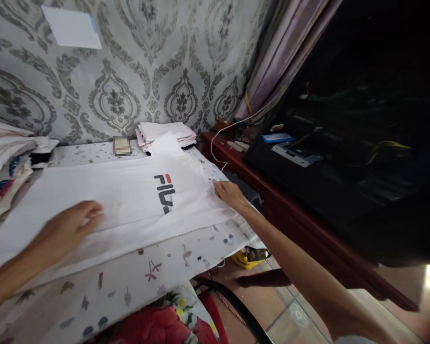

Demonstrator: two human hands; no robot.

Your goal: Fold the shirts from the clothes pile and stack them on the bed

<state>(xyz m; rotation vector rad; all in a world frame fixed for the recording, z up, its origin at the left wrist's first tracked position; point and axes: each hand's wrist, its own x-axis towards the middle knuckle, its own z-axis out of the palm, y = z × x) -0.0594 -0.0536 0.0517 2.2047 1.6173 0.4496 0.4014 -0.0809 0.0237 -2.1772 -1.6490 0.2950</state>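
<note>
A white T-shirt (129,191) with a dark and red FILA print lies spread sideways on a cloth-covered table. Its near side is folded over, hiding part of the lettering. My right hand (229,193) is at the shirt's right end, fingers closed on the fabric by the shoulder or sleeve. Above the left part of the shirt is my left hand (75,220), blurred, with thumb and fingers curled towards each other. Whether it grips any cloth cannot be made out.
Folded clothes (168,134) are stacked against the wall, and a larger clothes pile (7,162) sits at the left. A small pixelated item (122,146) lies at the back. Right of the table stands a dark red wooden cabinet (290,210) with a large black screen; a white cable crosses there.
</note>
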